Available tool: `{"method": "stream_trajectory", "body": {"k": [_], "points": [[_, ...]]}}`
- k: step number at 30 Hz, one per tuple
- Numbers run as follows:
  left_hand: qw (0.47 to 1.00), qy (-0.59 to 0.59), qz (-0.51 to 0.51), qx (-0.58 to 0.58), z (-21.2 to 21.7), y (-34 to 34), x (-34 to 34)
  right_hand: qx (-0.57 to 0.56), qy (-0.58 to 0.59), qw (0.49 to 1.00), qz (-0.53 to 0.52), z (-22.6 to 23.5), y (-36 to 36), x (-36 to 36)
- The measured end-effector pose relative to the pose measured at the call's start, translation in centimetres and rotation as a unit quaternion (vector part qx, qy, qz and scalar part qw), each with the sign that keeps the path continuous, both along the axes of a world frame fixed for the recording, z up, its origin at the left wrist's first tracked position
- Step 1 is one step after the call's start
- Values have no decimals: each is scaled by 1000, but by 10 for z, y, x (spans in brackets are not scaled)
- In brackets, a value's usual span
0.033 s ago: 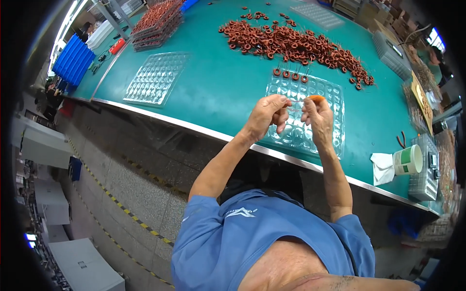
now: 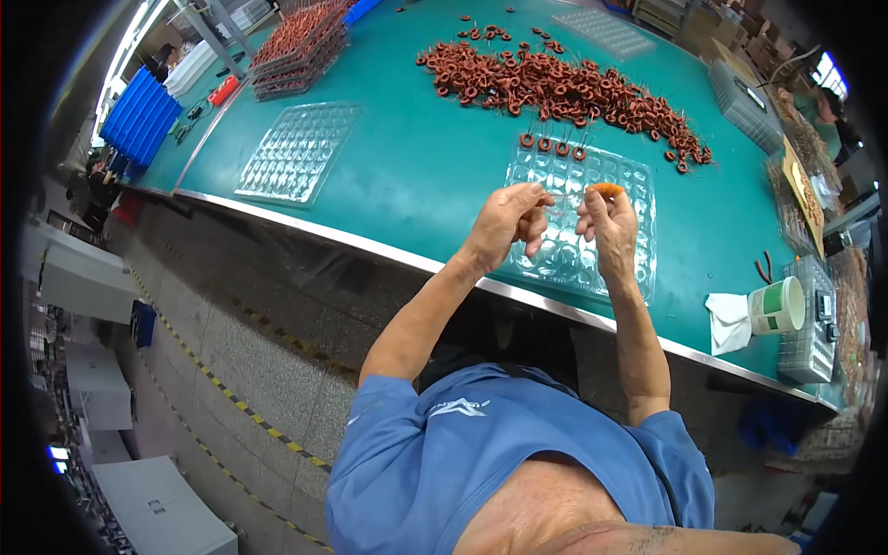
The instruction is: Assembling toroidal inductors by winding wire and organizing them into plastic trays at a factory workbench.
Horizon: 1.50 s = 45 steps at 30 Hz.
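Note:
My left hand is closed in a pinch above the near tray's left side, its fingertips on faint thin wire leads that stretch towards my other hand. Opposite it, my right hand is pinched too; what its fingers hold is hidden. A bright orange cover shows at its index finger. Beneath both hands lies a clear plastic tray with round pockets. Along its far edge sit several reddish-brown ring coils, their wire leads pointing away from me.
Beyond the tray spreads a large heap of ring coils. Another clear tray lies left, near stacked filled trays. At right are a white-green cup, a white cloth, pliers and a grey case.
My right hand has shifted very slightly to the right, widening the gap between my hands a little. The coils and trays look the same.

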State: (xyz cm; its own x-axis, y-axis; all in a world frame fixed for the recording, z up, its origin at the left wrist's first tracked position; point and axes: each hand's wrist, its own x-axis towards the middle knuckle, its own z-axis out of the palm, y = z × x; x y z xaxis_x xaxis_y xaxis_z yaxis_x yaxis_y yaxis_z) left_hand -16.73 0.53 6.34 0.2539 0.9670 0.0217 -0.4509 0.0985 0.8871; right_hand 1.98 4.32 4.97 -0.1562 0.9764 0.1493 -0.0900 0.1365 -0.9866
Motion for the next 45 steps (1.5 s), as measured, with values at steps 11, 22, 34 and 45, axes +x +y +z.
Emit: {"method": "stream_trajectory", "body": {"k": [11, 22, 34, 45], "points": [[998, -8, -12, -58, -10, -1, 3, 31, 65, 992, 101, 4, -14, 2], [893, 342, 56, 287, -12, 1, 3, -114, 80, 985, 99, 9, -6, 18], [965, 212, 70, 137, -8, -6, 19, 27, 32, 999, -33, -4, -13, 5], [804, 464, 127, 349, -5, 8, 21, -80, 93, 991, 60, -6, -22, 2]]}}
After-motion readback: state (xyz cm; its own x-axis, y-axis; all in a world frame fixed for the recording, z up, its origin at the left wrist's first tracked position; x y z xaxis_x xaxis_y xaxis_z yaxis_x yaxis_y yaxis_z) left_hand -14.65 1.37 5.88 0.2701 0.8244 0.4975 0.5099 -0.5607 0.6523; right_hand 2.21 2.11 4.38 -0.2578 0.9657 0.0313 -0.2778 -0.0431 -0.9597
